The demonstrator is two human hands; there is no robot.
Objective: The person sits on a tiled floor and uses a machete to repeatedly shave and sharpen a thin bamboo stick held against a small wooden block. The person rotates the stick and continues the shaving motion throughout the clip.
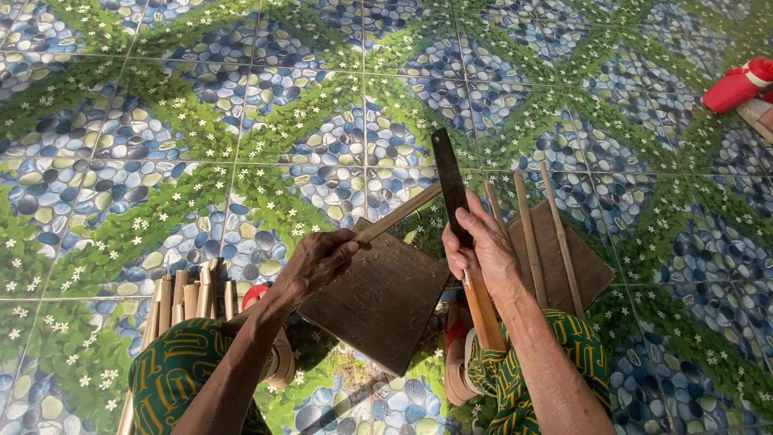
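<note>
I see bright, even daylight on the tiled floor (241, 121), soft shadows under the wooden board (378, 306), sharp focus in the middle, and slight wide-angle bending at the edges.

Red bottle (739, 85) far right; bamboo strip bundle (187, 300) lower left.

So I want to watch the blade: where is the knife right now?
In the head view, right of centre: the knife is in the right hand, its blade crossing the bamboo stick.

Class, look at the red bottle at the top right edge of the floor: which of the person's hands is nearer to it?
Right. The right hand, gripping the knife, sits below-left of the red bottle; the left hand is farther left.
</note>
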